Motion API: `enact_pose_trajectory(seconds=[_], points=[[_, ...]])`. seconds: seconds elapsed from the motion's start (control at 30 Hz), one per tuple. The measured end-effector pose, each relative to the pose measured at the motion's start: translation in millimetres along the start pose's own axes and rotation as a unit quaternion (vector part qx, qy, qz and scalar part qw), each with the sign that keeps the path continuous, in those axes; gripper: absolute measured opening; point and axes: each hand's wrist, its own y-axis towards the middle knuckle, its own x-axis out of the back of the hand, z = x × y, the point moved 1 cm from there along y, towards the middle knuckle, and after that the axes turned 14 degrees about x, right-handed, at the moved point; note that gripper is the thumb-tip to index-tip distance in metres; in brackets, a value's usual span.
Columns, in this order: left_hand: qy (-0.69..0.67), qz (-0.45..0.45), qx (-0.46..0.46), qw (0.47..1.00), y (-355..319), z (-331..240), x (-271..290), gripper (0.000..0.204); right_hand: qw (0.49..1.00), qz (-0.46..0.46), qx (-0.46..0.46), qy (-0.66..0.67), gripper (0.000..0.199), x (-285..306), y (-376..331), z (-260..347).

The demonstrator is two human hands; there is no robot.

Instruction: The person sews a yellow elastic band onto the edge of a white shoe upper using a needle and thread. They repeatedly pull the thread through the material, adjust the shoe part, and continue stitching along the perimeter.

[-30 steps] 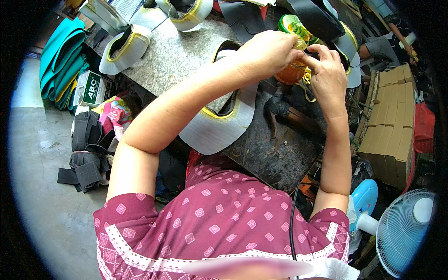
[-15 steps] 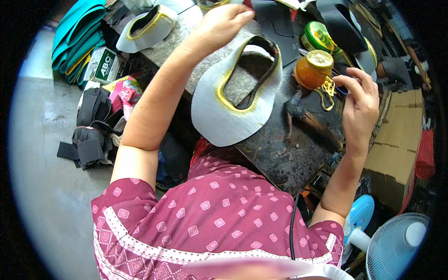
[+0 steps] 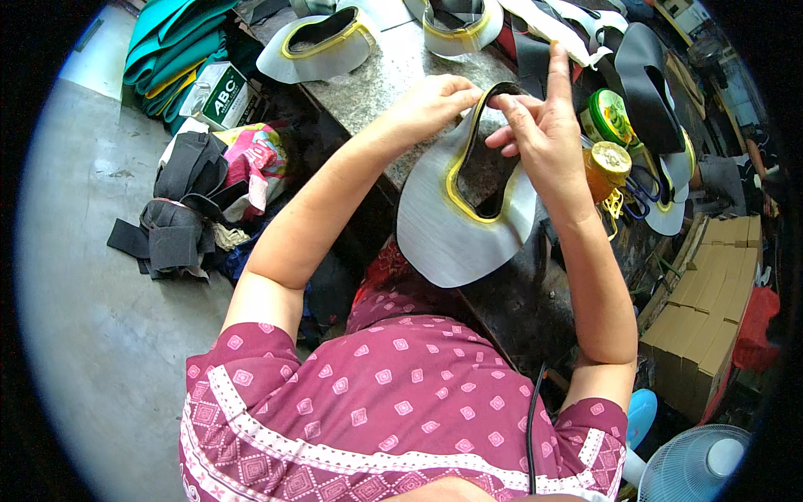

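Observation:
A grey shoe upper (image 3: 456,226) with a yellow glue band and black lining round its opening lies at the near table edge. At the far end of that opening, my left hand (image 3: 435,109) has its fingertips closed on the rim. Just right of it my right hand (image 3: 548,146) pinches the same rim with the thumb and bent fingers, its index finger stretched out away from me. That hand hides part of the upper's right side. Close beyond my right wrist is an amber glue jar (image 3: 609,171) with a yellow-stained lid.
More grey uppers (image 3: 322,63) lie on the stone slab (image 3: 368,92). A green-rimmed tub (image 3: 604,117) and scissors (image 3: 642,194) are at the right. Cardboard boxes (image 3: 703,293) and a fan (image 3: 698,464) stand to the right; cloth scraps (image 3: 180,217) lie on the left.
My left hand has come back from the far side to the upper's rim. My right hand has moved left from beside the jar onto the rim. The whole view has shifted.

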Motion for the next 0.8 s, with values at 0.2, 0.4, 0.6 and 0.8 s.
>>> enact_pose_trajectory(seconds=[0.2, 0.4, 0.6, 0.8], points=[[-0.344, 0.123, 0.104, 0.925, -30.1, -46.2, 28.3, 0.039, 0.990, -0.013, 0.136, 0.040, 0.080, 13.1, 9.6, 30.8], [-0.316, 0.089, -0.009, 0.945, -57.3, -82.0, 12.7, 0.033, 0.990, -0.027, 0.131, 0.044, 0.056, 39.8, 3.6, 43.3], [-0.274, 0.054, -0.063, 0.958, -56.8, -91.8, -6.0, 0.031, 0.993, 0.016, 0.114, 0.035, 0.056, 49.4, -8.6, 38.0], [-0.291, 0.081, -0.031, 0.953, -59.3, -96.1, -13.7, 0.030, 0.992, -0.017, 0.122, -0.028, 0.053, 51.7, -14.5, 27.4]])
